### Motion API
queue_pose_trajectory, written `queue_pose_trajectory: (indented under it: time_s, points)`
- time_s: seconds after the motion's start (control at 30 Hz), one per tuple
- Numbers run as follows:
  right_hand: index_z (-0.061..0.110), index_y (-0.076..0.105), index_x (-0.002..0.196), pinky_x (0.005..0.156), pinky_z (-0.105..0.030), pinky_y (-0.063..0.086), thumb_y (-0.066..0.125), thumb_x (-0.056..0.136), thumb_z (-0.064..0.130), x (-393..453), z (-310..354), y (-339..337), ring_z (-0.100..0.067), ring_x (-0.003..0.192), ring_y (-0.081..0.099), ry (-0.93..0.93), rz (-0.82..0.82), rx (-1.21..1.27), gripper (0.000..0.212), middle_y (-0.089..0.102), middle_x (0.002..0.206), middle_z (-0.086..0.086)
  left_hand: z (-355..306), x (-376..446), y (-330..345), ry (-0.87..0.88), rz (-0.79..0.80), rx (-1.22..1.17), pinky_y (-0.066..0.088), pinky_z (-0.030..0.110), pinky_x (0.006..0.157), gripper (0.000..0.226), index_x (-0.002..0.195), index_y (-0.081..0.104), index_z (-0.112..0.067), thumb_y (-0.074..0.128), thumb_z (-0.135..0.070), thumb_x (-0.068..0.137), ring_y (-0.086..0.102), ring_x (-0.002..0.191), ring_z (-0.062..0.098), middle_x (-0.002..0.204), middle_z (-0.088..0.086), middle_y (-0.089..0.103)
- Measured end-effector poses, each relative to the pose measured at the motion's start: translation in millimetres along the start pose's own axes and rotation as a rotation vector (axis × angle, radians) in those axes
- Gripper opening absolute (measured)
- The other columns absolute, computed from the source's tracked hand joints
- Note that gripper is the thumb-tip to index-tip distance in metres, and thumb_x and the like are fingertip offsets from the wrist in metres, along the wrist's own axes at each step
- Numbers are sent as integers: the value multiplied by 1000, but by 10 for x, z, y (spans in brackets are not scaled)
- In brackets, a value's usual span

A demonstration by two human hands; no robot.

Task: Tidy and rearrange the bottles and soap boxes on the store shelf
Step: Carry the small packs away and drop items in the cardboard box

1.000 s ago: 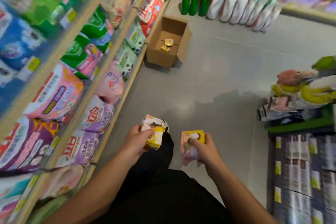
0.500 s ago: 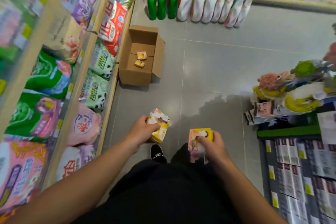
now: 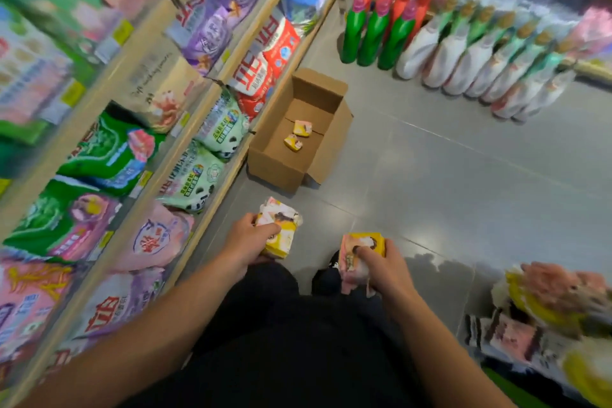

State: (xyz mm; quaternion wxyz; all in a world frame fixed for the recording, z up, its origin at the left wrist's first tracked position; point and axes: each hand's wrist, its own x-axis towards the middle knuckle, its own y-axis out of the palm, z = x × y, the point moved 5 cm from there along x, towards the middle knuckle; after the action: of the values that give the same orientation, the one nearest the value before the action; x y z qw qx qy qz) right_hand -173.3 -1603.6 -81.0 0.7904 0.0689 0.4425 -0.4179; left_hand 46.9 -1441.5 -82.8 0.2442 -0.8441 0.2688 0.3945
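While the open cardboard box (image 3: 299, 132) sits ahead holding two soap boxes (image 3: 298, 135), the left hand (image 3: 246, 238) grips a soap box stack (image 3: 280, 228) and the right hand (image 3: 385, 267) grips another stack (image 3: 359, 253).

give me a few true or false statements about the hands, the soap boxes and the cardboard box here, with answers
1. Each hand holds soap boxes. True: the left hand grips one bundle, the right hand another.
2. The cardboard box on the floor is closed. False: its flaps are open.
3. Two small soap boxes lie inside the cardboard box. True.
4. The green bottles lie on their sides. False: they stand upright on the floor.
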Motion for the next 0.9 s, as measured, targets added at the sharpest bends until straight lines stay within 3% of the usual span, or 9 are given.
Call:
queue_pose_trajectory:
  time_s: [0.33,0.53,0.63,0.77,0.9]
  points:
    - [21,54,98,38,-24,39,65,79,27,1140,1612,253,-20,65,58,-101,193,-212,22,62,88,-9,-798,595,197,-52,-160,-397,54,31,51,16,95,60,-17,69,-14,82,70,80,24,99,13,68]
    - [22,54,100,39,-26,39,64,80,28,1747,2440,526,-24,67,60,-113,212,-327,23,62,90,-10,-1373,1278,181,-101,-107,-451,55,29,52,35,115,58,-17,70,-18,82,69,88,22,105,8,68]
    - [25,54,110,40,-26,42,65,81,30,2145,2773,686,-28,73,67,-142,243,-410,32,64,96,-10,-1629,1742,162,-111,-91,-428,58,34,56,40,113,58,-21,74,-20,76,69,89,23,107,6,66]
    - [29,50,121,61,-36,52,66,85,33,2914,3029,907,-26,91,65,-166,261,-520,40,61,106,-2,-1776,2451,221,-159,-130,-364,60,52,68,32,93,58,-30,75,-21,67,67,95,30,109,8,64]
    - [30,49,120,67,-30,48,68,85,30,4000,2995,1218,-16,89,60,-209,298,-635,39,60,104,2,-1656,3359,475,-217,-213,-340,59,53,75,41,103,57,-24,71,-26,65,66,95,29,109,8,63]
